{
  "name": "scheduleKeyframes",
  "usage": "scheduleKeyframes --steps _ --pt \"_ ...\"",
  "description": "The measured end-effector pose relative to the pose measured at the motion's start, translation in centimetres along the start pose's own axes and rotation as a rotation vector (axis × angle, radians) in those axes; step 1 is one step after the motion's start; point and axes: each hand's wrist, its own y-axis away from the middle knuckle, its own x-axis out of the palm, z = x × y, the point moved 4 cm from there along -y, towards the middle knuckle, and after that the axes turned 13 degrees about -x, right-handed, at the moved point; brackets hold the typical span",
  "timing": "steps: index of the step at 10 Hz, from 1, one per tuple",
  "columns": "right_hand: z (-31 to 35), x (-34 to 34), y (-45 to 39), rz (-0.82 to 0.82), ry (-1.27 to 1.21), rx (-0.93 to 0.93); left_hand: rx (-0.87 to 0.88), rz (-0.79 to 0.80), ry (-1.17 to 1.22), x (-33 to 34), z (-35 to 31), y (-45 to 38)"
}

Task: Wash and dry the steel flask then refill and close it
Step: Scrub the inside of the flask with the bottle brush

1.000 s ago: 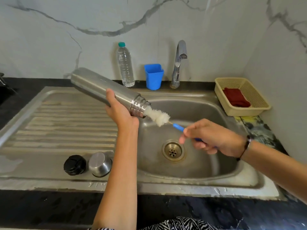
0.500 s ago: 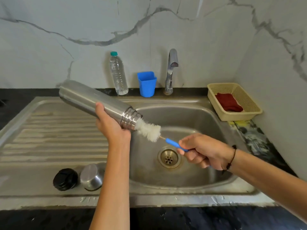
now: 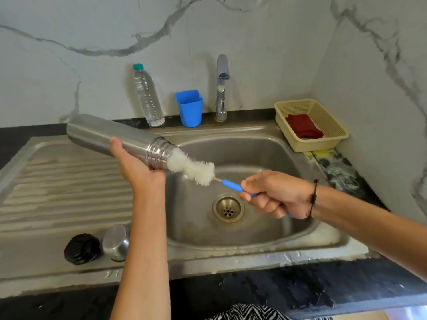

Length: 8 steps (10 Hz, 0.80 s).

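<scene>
The brush (image 3: 191,168) tip is hidden inside the flask (image 3: 115,135) mouth — its handle partly buried in the right hand (image 3: 277,195); the steel cap (image 3: 115,242) lies half behind the forearm.

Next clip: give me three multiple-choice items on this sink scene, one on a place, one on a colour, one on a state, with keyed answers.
1. Where does the red cloth lie?
A. in the beige basket
B. in the sink
C. on the drainboard

2. What colour is the bottle brush handle?
A. green
B. blue
C. black

3. How is the steel flask?
A. capped, upright
B. lying in the basin
C. open, tilted, held by the left hand

Answers: 1 A, the cloth sits inside the basket; 2 B, blue shows at the right hand; 3 C, bristles enter its open mouth.
</scene>
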Motion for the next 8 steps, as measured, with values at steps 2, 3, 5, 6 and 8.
scheduleKeyframes --steps 2,3,5,6,8 --pt "-0.3 -0.3 0.5 -0.273 1.128 -0.277 0.121 -0.086 -0.023 -0.8 0.1 0.1" --pt "1.1 0.1 1.9 -0.491 1.713 -0.596 0.114 -0.134 -0.017 -0.9 0.0 0.5" --pt "0.7 0.7 1.5 -0.692 1.701 -0.746 0.069 -0.207 -0.09 -1.2 0.4 1.0" --pt "1.0 1.4 1.5 -0.671 1.548 -0.83 0.068 -0.23 -0.074 -1.7 0.2 1.1" --pt "0.0 -0.1 0.0 -0.162 0.484 -0.141 0.073 -0.174 -0.033 -2.4 0.2 0.6"
